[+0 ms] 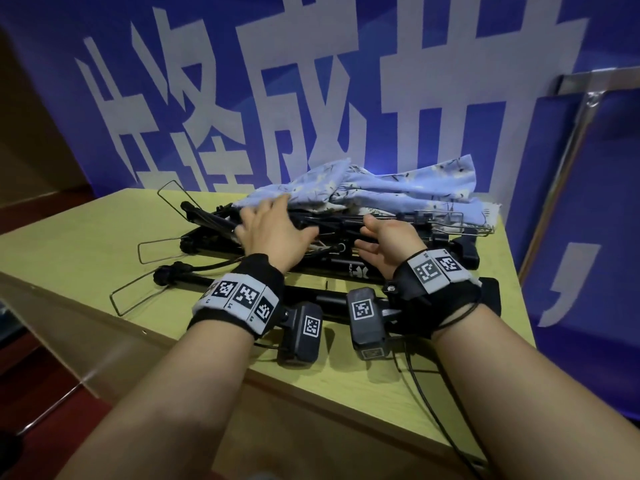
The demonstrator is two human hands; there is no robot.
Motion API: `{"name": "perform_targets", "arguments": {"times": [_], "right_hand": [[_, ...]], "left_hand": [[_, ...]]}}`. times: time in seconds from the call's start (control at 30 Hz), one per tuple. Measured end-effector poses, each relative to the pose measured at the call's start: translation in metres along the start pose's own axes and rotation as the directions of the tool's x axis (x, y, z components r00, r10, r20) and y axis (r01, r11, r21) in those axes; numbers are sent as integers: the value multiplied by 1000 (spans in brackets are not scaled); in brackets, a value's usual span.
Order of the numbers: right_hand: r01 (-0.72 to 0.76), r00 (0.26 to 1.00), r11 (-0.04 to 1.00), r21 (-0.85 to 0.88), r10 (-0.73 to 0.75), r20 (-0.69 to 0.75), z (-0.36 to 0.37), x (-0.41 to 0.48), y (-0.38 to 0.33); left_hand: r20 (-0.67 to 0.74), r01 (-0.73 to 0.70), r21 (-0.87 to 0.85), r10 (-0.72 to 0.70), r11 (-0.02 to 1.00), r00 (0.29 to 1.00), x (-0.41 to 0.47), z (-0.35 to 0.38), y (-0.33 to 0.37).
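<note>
Head: left hand [273,237] fingers [278,206] spread, touching cloth [381,188]; right hand [389,245] released (beside rack [346,269]).

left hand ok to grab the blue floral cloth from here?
Probably yes. The left hand reaches the near edge of the blue floral cloth; it lies uncovered on top of the folded black rack, and the right hand is clear to the side.
</note>
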State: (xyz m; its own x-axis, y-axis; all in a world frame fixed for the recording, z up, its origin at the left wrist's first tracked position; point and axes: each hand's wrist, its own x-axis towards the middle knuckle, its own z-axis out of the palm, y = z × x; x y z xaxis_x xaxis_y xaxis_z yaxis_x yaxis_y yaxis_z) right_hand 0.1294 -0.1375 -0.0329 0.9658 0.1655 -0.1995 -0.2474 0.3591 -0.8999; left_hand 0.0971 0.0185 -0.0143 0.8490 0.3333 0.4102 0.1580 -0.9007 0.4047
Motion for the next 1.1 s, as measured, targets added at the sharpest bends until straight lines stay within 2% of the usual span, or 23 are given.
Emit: {"name": "perform_targets", "arguments": {"times": [0.03, 0.07, 0.1, 0.13, 0.2, 0.27, 0.43, 0.57, 0.67, 0.73, 0.8, 0.87, 1.0, 1.1], "right_hand": [[3, 1000, 1000, 17, -3, -13, 0, 0, -1], [5, 1000, 999, 35, -4, -28, 0, -1, -2], [13, 999, 999, 52, -11, -46, 0, -2, -3], [22, 998, 997, 70, -17, -63, -1, -3, -4], [44, 996, 994, 100, -35, -86, -1, -5, -5], [72, 994, 992, 105, -63, -89, -1, -7, -6], [130, 985, 990, 46, -124, -116, -3, -8, -4], [118, 981, 991, 61, -107, -162, -1, -8, -3], [157, 973, 986, 64, -143, -181, -1, -6, -2], [179, 969, 981, 78, -161, -190, -3, -3, -2], [208, 963, 974, 91, -187, -194, -4, -3, -2], [246, 952, 966, 81, -226, -205, -4, -2, -2], [291, 935, 953, 86, -264, -237, -6, -3, -2], [287, 934, 956, 61, -265, -238, -8, -1, -1]], "left_hand": [[-12, -111, -135, 110, 985, 994, 1, -1, 6], [26, -184, -263, 197, 947, 980, 1, 0, 12], [113, -203, -320, 250, 925, 962, 2, 3, 16], [212, -205, -305, 276, 930, 937, 3, 8, 19], [373, -199, -168, 249, 966, 894, 7, 19, 22], [454, -196, -50, 197, 979, 869, 12, 28, 24], [527, -232, 193, 99, 953, 844, 26, 41, 27], [470, -204, 158, 108, 966, 876, 30, 42, 20], [419, -190, 38, 157, 981, 894, 29, 43, 15], [359, -205, -148, 246, 967, 901, 27, 41, 13], [294, -138, -434, 285, 890, 912, 24, 37, 12], [319, 15, -671, 270, 742, 908, 17, 31, 11], [320, 105, -793, 264, 600, 910, 6, 27, 13], [232, 53, -800, 226, 598, 946, 4, 31, 19]]}}
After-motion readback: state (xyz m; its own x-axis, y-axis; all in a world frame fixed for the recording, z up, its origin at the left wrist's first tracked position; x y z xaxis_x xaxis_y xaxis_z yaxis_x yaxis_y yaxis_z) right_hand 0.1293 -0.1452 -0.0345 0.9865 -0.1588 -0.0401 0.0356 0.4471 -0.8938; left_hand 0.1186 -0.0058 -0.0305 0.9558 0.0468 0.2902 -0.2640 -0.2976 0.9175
